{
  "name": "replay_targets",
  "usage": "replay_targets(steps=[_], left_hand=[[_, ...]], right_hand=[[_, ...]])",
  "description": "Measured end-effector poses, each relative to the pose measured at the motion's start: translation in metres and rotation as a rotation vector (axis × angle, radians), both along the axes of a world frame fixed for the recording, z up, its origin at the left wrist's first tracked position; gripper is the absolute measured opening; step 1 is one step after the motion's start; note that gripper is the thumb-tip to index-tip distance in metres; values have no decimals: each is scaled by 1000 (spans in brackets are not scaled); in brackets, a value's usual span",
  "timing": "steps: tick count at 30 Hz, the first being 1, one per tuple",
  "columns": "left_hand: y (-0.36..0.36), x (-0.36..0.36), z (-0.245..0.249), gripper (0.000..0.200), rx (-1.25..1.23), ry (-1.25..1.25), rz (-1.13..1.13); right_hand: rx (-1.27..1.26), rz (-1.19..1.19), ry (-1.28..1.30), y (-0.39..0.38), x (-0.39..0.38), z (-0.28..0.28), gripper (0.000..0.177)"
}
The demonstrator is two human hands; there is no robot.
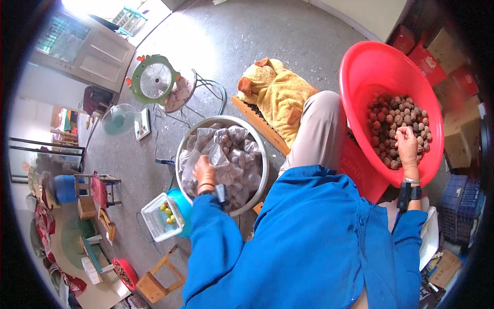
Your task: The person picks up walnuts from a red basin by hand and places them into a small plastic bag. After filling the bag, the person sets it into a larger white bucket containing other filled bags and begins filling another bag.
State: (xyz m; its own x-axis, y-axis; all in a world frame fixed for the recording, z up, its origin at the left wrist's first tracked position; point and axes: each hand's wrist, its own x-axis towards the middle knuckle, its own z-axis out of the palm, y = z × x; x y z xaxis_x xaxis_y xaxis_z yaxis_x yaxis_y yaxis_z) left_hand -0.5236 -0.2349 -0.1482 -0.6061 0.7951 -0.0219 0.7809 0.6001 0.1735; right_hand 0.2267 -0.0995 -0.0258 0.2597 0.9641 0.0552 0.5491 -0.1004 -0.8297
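Observation:
My left hand [204, 172] is at the left side of a round white tub [263, 180], its fingers closed on a thin clear plastic bag [218, 166]. Filled plastic bags [239, 170] with dark round contents heap up in that tub. Over on the right, a big red basin [360, 67] leans at a tilt and holds many brown walnuts [396, 116]. My right hand [406, 144] is above these walnuts with its fingers curled together. Whatever they pinch, if anything, is hidden.
A yellow plush cloth [288, 98] lies on a wooden stool between tub and basin. Left of the tub stand a white basket [159, 219] with yellow-green fruit, a green fan [154, 80] and a small wooden chair [159, 278]. Cardboard boxes [463, 134] line the right side.

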Motion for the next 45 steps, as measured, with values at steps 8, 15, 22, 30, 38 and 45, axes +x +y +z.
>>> replay_targets(steps=[8, 15, 22, 30, 38, 45], left_hand=[[3, 57, -30, 42, 334, 264, -14], [-6, 91, -12, 48, -48, 77, -177], [-31, 100, -15, 50, -108, 147, -305], [-8, 100, -13, 54, -277, 199, -260], [-7, 97, -3, 62, -290, 24, -288], [52, 155, 14, 62, 93, 120, -546]], right_hand=[[0, 7, 6, -3, -2, -1, 4], [-18, -1, -24, -3, 3, -3, 3], [-48, -21, -5, -4, 5, -3, 3], [-51, -30, -4, -4, 4, -3, 3], [-15, 5, -17, -4, 0, 0, 3], [70, -32, -98, -28, 21, 15, 6]])
